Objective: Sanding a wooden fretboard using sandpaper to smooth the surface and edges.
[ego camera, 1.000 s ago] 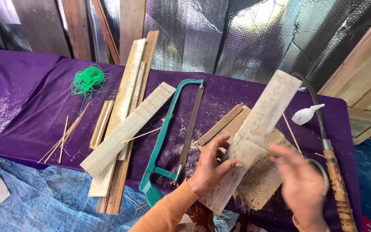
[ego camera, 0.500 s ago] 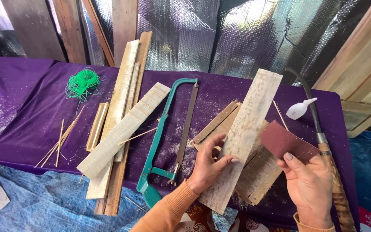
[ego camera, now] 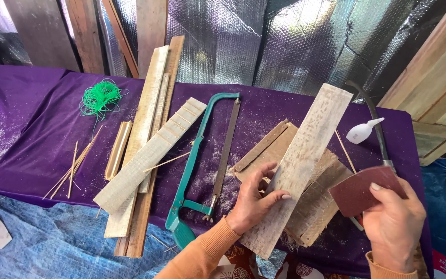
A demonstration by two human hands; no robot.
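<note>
My left hand (ego camera: pixel 254 201) grips the lower left edge of a long pale wooden slat (ego camera: pixel 305 155) that lies diagonally across a stack of flat brown wood pieces (ego camera: pixel 318 201) on the purple cloth. My right hand (ego camera: pixel 396 222) holds a reddish-brown sheet of sandpaper (ego camera: pixel 360 194) by its right side, lifted just right of the slat. The sandpaper is apart from the slat.
A green hacksaw (ego camera: pixel 202 160) lies left of my left hand. Further left are long wooden slats (ego camera: pixel 148 144), thin sticks (ego camera: pixel 73 165) and a coil of green cord (ego camera: pixel 100 97). A white glue bottle (ego camera: pixel 362 132) and a dark curved tool (ego camera: pixel 375 124) lie at the right.
My right hand has lifted the sandpaper off the slat and drawn it to the right. The left hand keeps its hold on the slat.
</note>
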